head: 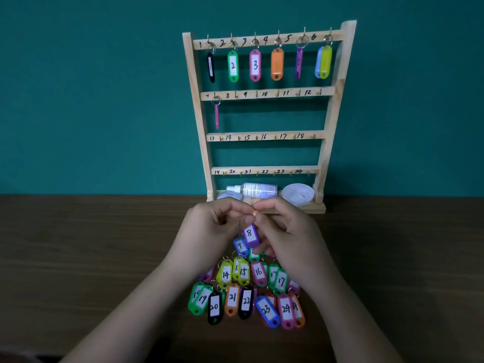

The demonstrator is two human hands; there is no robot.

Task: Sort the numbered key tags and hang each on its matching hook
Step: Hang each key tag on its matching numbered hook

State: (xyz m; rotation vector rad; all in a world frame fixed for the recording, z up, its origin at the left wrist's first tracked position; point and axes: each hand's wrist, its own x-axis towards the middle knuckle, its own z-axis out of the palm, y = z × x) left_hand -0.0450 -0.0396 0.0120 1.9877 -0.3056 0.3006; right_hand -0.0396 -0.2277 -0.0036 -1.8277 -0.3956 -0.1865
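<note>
Head view: left hand (pixel 209 227) and right hand (pixel 288 233) pinch the ring (pixel 254 213) of the purple 8 tag (pixel 250 234), dangling just below the grip; hook 8 (pixel 236 95) waits above, so the ring is best turned square to it.

Teal wall (pixel 91 100); pale wood rack (pixel 264 136), black handwritten numbers; dark brown wood-grain counter (pixel 78 244). Tag 8 (pixel 250 235) purple, white label. Tag 2 (pixel 232 66) green, tag 3 (pixel 255 65) pink, tag 20 (pixel 215 307) black, tag 23 (pixel 267 310) blue.
</note>
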